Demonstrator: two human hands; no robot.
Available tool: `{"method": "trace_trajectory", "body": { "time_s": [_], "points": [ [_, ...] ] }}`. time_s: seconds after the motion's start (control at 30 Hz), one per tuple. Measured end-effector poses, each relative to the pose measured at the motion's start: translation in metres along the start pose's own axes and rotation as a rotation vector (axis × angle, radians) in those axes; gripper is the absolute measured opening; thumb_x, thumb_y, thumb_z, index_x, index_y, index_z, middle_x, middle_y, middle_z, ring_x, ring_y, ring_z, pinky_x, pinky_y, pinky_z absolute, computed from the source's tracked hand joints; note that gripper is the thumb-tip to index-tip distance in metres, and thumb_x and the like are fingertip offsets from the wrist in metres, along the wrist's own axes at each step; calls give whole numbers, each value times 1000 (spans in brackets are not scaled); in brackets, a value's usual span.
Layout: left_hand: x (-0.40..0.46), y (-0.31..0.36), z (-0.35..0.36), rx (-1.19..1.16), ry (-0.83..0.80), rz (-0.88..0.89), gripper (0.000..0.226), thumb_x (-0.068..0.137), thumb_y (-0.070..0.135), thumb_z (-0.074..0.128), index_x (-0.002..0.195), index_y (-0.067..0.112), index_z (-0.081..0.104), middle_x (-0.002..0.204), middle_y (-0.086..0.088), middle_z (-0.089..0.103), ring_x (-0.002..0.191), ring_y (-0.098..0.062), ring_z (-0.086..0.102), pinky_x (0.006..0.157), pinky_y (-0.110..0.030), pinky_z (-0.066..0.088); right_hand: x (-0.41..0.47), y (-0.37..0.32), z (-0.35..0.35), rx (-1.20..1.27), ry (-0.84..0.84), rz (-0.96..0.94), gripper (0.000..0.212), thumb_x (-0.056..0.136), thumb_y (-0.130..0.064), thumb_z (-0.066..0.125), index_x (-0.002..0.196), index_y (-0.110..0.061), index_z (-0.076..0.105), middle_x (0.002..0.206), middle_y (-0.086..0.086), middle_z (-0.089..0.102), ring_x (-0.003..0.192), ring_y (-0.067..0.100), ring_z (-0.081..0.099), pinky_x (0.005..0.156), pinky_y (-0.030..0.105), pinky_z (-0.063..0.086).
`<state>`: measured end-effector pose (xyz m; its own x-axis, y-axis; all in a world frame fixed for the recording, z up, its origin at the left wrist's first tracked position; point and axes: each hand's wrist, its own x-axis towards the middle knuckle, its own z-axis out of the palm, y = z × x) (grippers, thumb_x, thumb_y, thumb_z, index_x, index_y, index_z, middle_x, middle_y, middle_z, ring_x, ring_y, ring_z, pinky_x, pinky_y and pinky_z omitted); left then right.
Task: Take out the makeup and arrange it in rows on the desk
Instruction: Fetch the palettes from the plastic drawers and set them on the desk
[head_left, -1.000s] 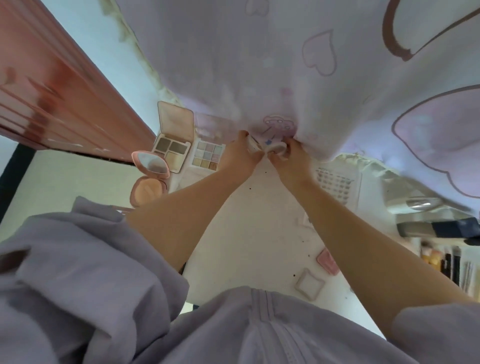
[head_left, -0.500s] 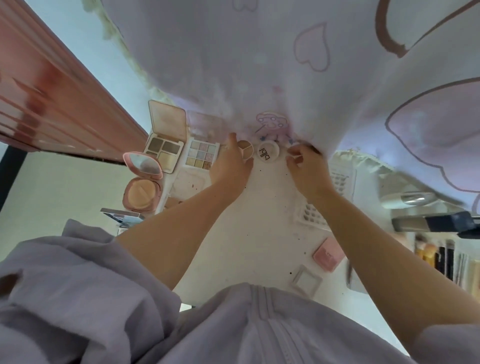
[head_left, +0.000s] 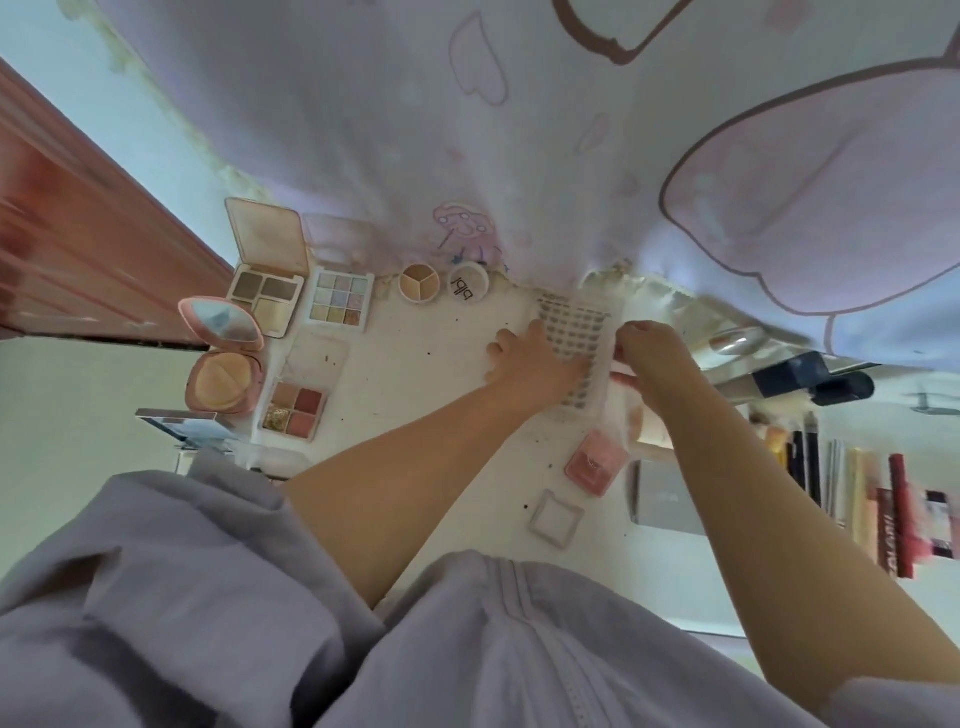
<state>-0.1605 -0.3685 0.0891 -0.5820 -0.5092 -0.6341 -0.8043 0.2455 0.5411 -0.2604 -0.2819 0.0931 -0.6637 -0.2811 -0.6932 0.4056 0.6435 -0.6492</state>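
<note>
Clear plastic is under both hands: the left hand (head_left: 535, 353) lies with straight fingers on the transparent lash tray with rows of small dark clusters (head_left: 576, 332), and the right hand (head_left: 652, 358) pinches its right edge. The tray rests on the white counter (head_left: 415, 374), right of the round cream pot with three shades (head_left: 419, 281) and its white lid (head_left: 468, 283). To do this well, I think she should lift it flat and set it in line with them. Half a second ago both hands were at the pot and lid.
</note>
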Motion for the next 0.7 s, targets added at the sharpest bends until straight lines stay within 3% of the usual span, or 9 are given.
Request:
{"method": "trace_trajectory", "body": {
  "time_s": [0.1,0.17,0.3,0.4,0.6,0.7],
  "points": [
    [-10,2,-15,-40,26,-41,92,76,62,62,145,21,18,137,-16,31,130,-33,29,108,-43,28,-18,-8,4,105,-132,-64,20,92,-3,41,95,1,61,90,8,65,85,20,61,71,26,54],
    [-17,-4,-24,-205,-62,-45,97,74,63,62,147,24,13,143,-12,32,132,-30,31,109,-44,30,-31,-8,9,194,-293,-74,19,96,-8,45,93,-2,62,81,7,62,73,16,56,65,23,52],
    [-38,-35,-38,-583,-266,4,92,79,58,63,149,37,7,148,-1,36,128,-20,43,104,-40,38,-55,2,24,179,-488,-50,37,94,-37,52,119,-10,60,110,11,65,101,24,64,91,37,53],
    [-55,-60,-43,-696,-353,40,83,81,53,64,147,41,15,138,-1,49,121,-23,51,103,-45,42,-68,15,37,188,-639,-42,61,77,-56,63,130,-27,54,112,4,67,106,23,65,86,41,54],
    [-80,-95,-53,-800,-310,104,73,81,49,65,143,40,28,122,3,61,116,-21,57,103,-47,43,-86,25,68,271,-707,-138,62,79,-50,63,136,-34,45,123,8,62,109,26,63,80,44,56],
    [-83,-106,-67,-879,-325,94,72,75,55,67,139,36,39,126,1,60,118,-24,56,102,-49,43,-86,27,75,353,-796,-123,74,76,-56,65,138,-21,45,133,17,53,118,35,56,93,54,48]
  ]
}}
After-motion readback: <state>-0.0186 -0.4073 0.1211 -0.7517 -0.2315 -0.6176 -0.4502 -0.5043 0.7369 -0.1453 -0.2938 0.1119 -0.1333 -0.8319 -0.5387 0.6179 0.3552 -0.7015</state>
